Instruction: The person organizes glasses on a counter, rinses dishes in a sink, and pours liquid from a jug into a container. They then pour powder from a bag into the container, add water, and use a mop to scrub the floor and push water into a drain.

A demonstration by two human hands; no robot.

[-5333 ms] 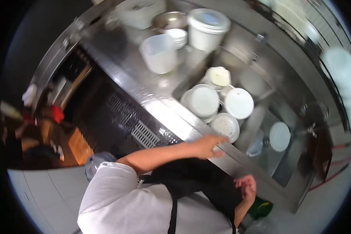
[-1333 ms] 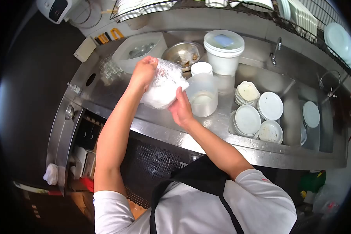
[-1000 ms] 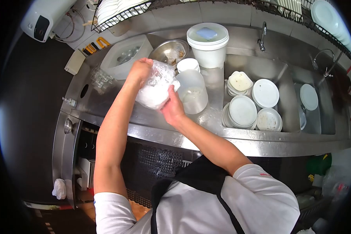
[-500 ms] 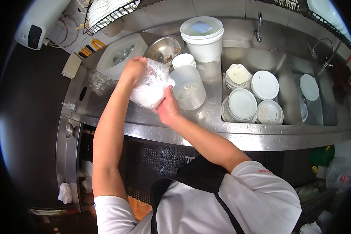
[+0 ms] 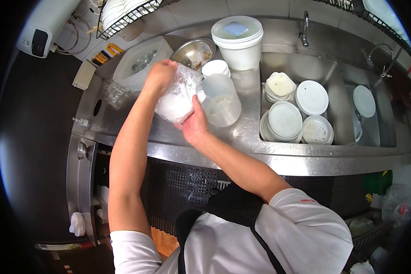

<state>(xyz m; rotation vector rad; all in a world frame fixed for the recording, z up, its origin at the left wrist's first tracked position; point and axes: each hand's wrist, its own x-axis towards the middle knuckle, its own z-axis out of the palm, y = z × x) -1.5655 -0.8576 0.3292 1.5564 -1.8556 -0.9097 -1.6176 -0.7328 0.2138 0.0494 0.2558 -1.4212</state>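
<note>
Between my hands is a clear plastic bag [image 5: 177,102] filled with white powder, held above the steel counter. My left hand [image 5: 162,74] is closed on the bag's gathered top. Low on its right side, my right hand [image 5: 195,122] supports the bag, thumb in front and fingers partly hidden beneath. Just right of the bag stands a translucent plastic pitcher [image 5: 223,102] with some whitish stuff at its bottom. Behind the pitcher is a stack of small white bowls [image 5: 216,67]. A steel bowl [image 5: 192,52] with plastic and scraps in it sits behind the bag.
A lidded white bucket [image 5: 237,45] with a blue sponge stands at the back. The sink [image 5: 301,66] at right holds several stacks of white plates [image 5: 285,119] under a faucet [image 5: 304,29]. At left are a translucent tub [image 5: 128,68] and glasses [image 5: 115,92].
The bag has tilted slightly and shifted a little right and up in the view, both hands still on it. The whole scene has moved slightly with the head.
</note>
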